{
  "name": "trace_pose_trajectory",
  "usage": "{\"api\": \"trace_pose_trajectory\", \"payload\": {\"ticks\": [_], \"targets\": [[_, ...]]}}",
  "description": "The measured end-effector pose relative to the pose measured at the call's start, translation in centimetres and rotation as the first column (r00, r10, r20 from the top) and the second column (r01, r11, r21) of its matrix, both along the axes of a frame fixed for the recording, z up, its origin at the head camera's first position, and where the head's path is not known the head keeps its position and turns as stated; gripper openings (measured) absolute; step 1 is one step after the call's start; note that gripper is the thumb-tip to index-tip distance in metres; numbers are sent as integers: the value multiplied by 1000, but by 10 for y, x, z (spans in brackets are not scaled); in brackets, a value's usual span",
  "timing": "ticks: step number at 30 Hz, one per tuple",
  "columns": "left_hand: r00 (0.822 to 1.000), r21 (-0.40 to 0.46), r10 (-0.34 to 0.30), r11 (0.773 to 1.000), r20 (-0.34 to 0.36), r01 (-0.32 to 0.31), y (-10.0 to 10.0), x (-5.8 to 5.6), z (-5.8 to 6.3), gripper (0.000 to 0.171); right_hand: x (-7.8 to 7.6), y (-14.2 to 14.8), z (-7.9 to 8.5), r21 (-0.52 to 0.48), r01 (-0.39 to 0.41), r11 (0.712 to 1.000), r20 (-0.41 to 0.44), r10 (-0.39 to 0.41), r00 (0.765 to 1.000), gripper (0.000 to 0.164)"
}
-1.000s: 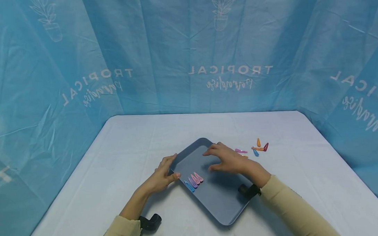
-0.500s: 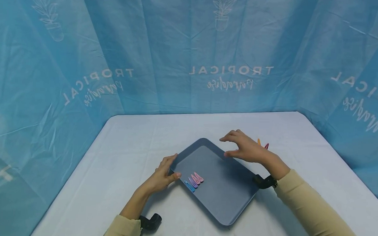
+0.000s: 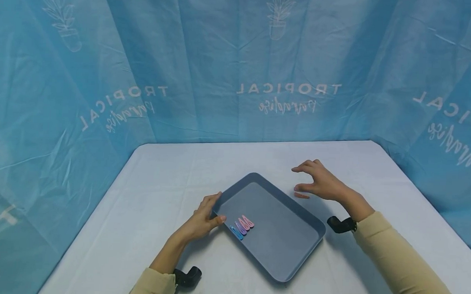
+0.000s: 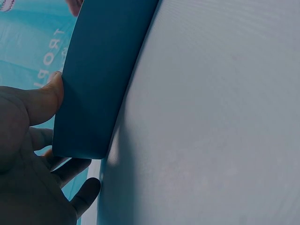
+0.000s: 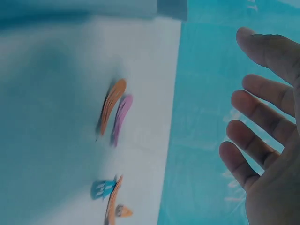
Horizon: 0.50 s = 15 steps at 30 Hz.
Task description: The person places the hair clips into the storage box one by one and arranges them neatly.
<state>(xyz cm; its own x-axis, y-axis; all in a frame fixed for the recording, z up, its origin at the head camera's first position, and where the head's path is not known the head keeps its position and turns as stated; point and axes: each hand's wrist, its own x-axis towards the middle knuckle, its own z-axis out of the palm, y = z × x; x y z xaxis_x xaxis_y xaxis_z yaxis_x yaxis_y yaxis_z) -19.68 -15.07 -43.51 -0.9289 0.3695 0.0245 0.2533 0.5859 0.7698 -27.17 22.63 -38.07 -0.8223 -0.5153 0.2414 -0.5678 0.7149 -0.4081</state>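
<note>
Your left hand [image 3: 202, 218] is pinching the tray [image 3: 283, 228]; your right hand [image 3: 321, 181], fingers parted, seemingly empty, is hovering by the orange clip [image 3: 301, 195] (brushing low risks scattering it).

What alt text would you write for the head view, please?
A person's left grip holds the corner of a grey tray bearing four hair clips: blue, purple, two pink. The right grip hovers empty near an orange clip on the white table.
</note>
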Motion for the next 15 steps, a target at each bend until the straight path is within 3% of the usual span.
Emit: {"api": "trace_pose_trajectory", "payload": {"ticks": [15], "targets": [[1000,15,3,1000,4,-3,0,0,-2,74,-15,36,-23,42,160,986,106,-164,981,52]]}}
